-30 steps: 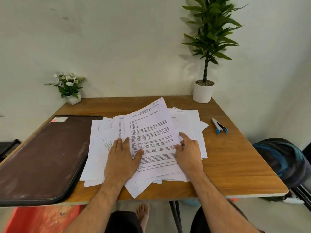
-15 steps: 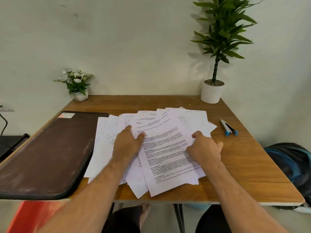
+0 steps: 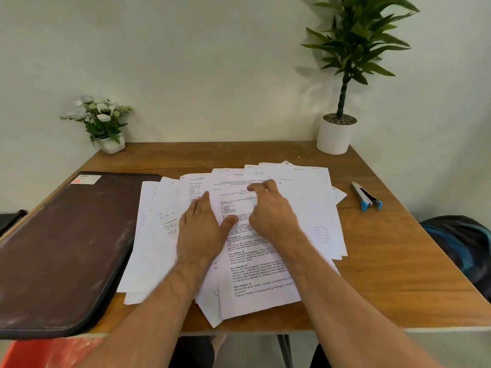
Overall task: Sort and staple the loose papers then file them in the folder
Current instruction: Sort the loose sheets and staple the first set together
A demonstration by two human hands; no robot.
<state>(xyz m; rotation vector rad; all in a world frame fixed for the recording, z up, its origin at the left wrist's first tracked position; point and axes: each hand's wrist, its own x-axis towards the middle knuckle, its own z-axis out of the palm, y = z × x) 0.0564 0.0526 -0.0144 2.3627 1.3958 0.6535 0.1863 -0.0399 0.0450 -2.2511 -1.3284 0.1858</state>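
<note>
A fanned heap of loose printed papers (image 3: 313,208) covers the middle of the wooden table (image 3: 398,261). My left hand (image 3: 203,229) lies flat on the heap, fingers straight and pointing away, thumb out to the right. Close beside it, my right hand (image 3: 271,211) reaches over the top sheet; its fingers bend down onto the paper near the sheet's upper part. The dark brown zip folder (image 3: 58,248) lies closed on the table's left side. A small blue and silver stapler (image 3: 366,195) rests on the right of the papers, clear of both hands.
A white pot with a tall green plant (image 3: 336,134) stands at the back right corner. A small white flower pot (image 3: 109,136) sits at the back left. A dark bag (image 3: 462,245) lies off the table's right edge. Something red (image 3: 39,351) shows below the front left edge.
Both hands have slid farther up the paper heap. My right hand moved left from the top sheet's right edge to its upper middle. The sheets are spread a little differently.
</note>
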